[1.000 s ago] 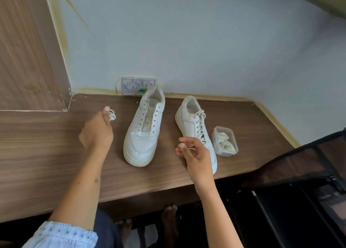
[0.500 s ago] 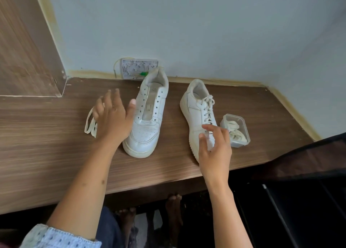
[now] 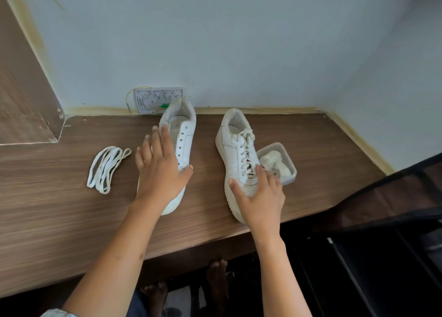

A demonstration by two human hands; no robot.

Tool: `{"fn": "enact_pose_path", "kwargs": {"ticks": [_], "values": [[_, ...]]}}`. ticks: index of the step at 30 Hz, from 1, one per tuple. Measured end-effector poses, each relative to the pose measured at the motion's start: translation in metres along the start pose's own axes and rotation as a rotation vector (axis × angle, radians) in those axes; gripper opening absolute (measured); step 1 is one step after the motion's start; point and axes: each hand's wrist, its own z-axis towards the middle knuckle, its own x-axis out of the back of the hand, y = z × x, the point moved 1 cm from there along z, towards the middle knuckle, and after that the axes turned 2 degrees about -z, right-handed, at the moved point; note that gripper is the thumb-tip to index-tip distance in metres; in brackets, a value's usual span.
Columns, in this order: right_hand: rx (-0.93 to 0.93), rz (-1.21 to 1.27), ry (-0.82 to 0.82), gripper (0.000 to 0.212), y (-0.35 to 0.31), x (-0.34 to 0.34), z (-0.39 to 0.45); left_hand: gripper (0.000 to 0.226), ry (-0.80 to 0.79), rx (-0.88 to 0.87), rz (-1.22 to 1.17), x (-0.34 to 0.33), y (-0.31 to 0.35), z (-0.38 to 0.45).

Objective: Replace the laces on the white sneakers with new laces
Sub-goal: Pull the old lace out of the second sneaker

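Both sneakers sit toe-toward-me, long axis running away to the wall. My left hand (image 3: 162, 173) lies spread flat over the bare shoe (image 3: 178, 149); my right hand (image 3: 259, 197) is spread on the toe of the laced shoe (image 3: 236, 154), so that's the nearer grip for unlacing. Old lace (image 3: 107, 168) lies left of my left hand, new laces in the tub (image 3: 278, 163) just beyond my right fingers. Wood surface (image 3: 59, 209), corner of a pale wall.

1. A room in a home: a wood-grain desk (image 3: 59, 221) fitted into the corner of pale painted walls (image 3: 239, 41).
2. A worn wall socket plate (image 3: 153, 101) sits at desk level.
3. Bare feet (image 3: 215, 276) show beneath the desk.
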Motion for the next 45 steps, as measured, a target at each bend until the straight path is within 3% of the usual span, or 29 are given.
{"fn": "enact_pose_path", "kwargs": {"ticks": [5,14,21,32,34,38,45], "values": [[0.051,0.011,0.094,0.079,0.001,-0.005,-0.002,0.082,0.133,-0.243,-0.025,-0.008,0.015,0.0],[0.099,0.08,0.111,0.08,0.001,-0.007,-0.003,0.061,-0.028,-0.464,-0.226,-0.026,0.05,-0.01],[0.147,0.165,0.043,0.07,-0.012,-0.008,-0.011,0.051,-0.028,-0.378,-0.407,-0.029,0.055,-0.005],[0.184,-0.051,-0.098,0.075,-0.025,-0.004,-0.018,0.012,0.147,-0.317,-0.376,-0.017,0.044,0.011],[0.16,-0.06,-0.106,0.075,-0.025,-0.003,-0.017,0.015,0.059,-0.317,-0.49,-0.019,0.042,0.013],[0.108,-0.023,-0.093,0.075,-0.026,-0.002,-0.018,0.017,-0.139,-0.215,-0.943,-0.004,0.044,0.016],[0.092,-0.02,-0.085,0.079,-0.027,-0.004,-0.018,0.013,-0.06,-0.168,-1.473,0.037,0.037,0.021]]}}
